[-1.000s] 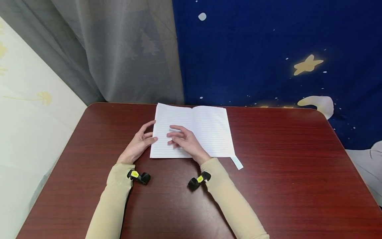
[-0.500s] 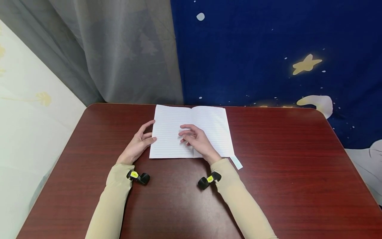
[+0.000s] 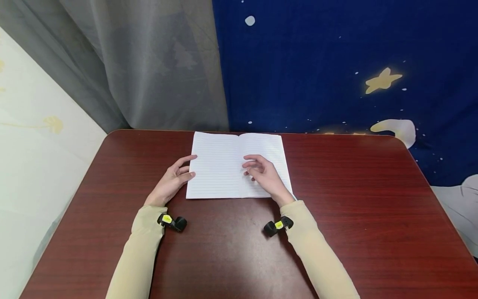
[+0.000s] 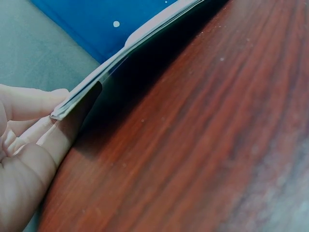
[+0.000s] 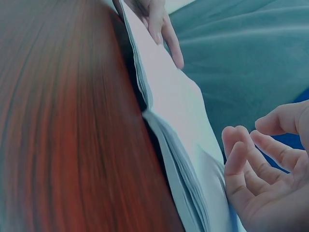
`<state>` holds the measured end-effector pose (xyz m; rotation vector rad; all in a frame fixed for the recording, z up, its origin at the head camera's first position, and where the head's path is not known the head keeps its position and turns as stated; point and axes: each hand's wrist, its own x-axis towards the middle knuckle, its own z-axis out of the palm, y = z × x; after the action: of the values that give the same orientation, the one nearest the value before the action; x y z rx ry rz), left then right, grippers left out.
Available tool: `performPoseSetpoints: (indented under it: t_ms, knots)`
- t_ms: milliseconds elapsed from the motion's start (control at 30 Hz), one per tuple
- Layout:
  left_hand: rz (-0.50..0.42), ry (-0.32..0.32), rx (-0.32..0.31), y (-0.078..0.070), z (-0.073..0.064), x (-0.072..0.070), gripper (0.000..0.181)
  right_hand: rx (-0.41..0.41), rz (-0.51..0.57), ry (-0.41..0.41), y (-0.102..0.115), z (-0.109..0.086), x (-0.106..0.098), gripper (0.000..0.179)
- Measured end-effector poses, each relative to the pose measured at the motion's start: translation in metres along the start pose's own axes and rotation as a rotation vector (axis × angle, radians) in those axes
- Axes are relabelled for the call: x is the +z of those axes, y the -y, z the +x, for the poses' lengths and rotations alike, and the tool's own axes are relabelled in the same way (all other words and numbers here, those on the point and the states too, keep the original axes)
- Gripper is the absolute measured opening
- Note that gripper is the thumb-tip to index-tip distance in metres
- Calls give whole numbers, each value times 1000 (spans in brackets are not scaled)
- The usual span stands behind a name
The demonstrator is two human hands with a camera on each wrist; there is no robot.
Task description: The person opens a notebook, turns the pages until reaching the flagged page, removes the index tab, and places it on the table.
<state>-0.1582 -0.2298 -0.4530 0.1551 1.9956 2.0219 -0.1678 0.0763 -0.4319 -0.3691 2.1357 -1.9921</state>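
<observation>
Notebook (image 3: 216, 166) spread flat-ish on table's (image 3: 224, 257) far side, left end raised. Left hand (image 3: 171, 182) pinches it there; weak grip could drop it. Right hand (image 3: 266, 176) over right page (image 3: 261, 144), fingers loosely bent, holding nothing; brushing could crease it.

Open white lined-paper notebook (image 3: 215, 166): right page partly covered by bare right hand (image 3: 267, 176). Bare left hand (image 4: 30, 166): cropped, left wrist view. Beige fabric right sleeve (image 3: 322, 249): cut off by head view's lower edge; partly hides narrow pale strip (image 3: 295, 197).
</observation>
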Motion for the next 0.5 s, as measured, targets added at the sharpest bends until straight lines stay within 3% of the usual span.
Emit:
performPoseSetpoints:
  t_ms: [267, 500]
  knots:
    - [2, -10, -28, -3, 0, 1, 56, 20, -36, -56, -2, -7, -23, 37]
    - [-9, -17, -48, -4, 0, 1, 57, -12, -135, -120, 20, -20, -38, 35]
